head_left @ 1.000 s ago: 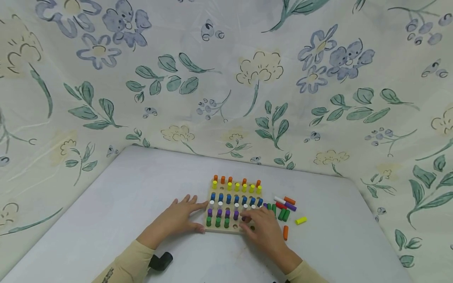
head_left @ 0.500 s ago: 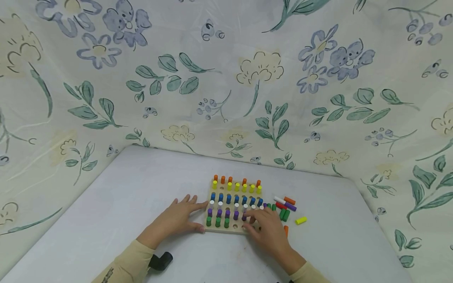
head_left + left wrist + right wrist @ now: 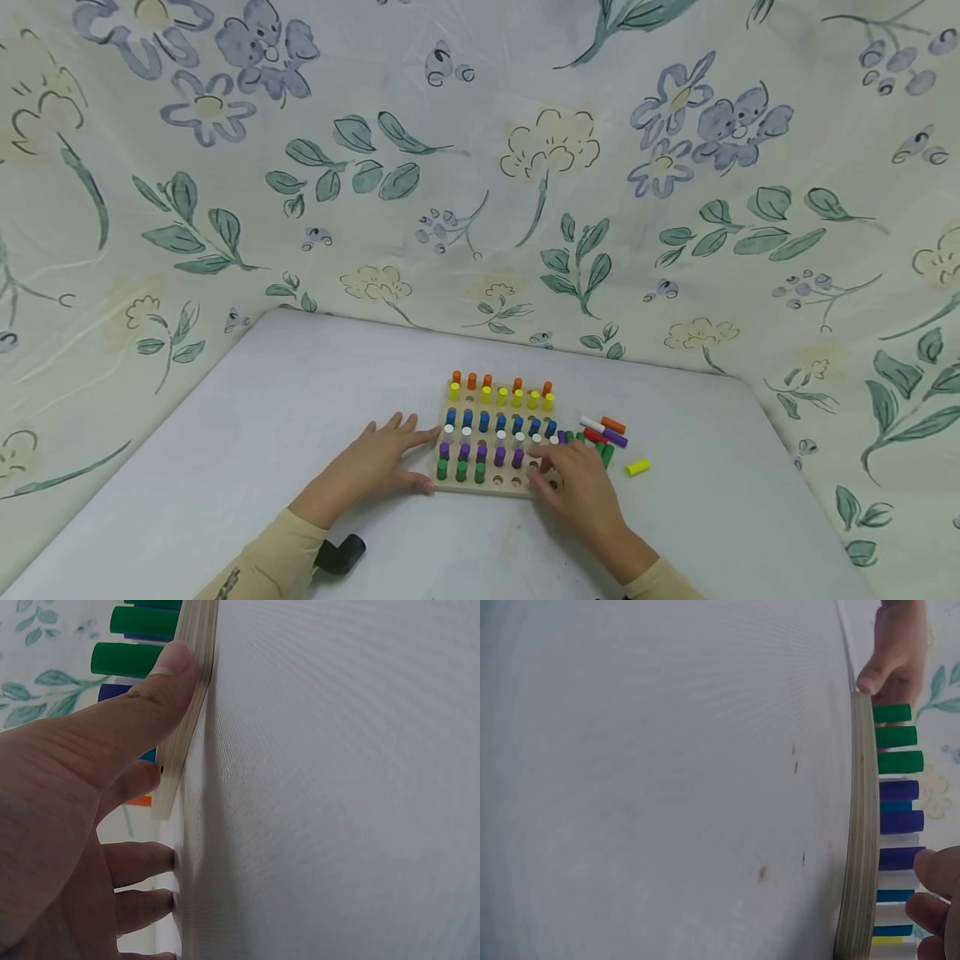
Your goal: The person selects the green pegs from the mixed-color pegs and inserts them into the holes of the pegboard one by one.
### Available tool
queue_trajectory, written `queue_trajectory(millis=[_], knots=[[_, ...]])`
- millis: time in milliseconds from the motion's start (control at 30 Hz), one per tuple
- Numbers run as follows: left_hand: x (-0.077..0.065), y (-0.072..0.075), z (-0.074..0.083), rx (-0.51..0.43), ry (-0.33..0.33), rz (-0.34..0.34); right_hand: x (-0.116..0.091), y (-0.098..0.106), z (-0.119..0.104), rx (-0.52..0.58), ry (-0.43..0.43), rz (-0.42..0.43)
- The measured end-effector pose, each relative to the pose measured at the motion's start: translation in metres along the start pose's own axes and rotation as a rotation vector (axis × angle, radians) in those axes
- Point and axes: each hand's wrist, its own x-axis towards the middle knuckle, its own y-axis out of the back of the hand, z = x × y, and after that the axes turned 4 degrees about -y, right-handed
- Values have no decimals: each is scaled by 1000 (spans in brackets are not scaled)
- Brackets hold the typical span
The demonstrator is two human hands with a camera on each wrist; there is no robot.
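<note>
A wooden pegboard [image 3: 480, 489] stands on the white table with rows of coloured pegs in it. My left hand [image 3: 378, 457] lies at its left side with fingers spread. In the left wrist view the thumb [image 3: 171, 679] rests on the board's edge and the other fingertips touch the tabletop. My right hand [image 3: 581, 483] is over the board's right front part, fingers bent and apart, beside the last purple peg [image 3: 517, 458]. Nothing shows between its fingertips. Three green pegs [image 3: 461, 472] fill the left of the front row, with bare holes [image 3: 507, 482] to their right.
Loose pegs lie right of the board: green, red [image 3: 595, 435], white, purple, orange [image 3: 613, 425] and a yellow one [image 3: 637, 467] apart. A black curved object [image 3: 342, 554] is beside the left sleeve. Behind the table hangs a floral cloth [image 3: 480, 208].
My right hand has shifted a little to the right, uncovering the last purple peg and a hole beside it. The left hand stays in place.
</note>
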Motion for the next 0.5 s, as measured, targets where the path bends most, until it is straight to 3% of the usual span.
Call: queue_trajectory(millis=[500], knots=[[-1,0,1,-4,4,5,-2,4,10,-6,-49,1]])
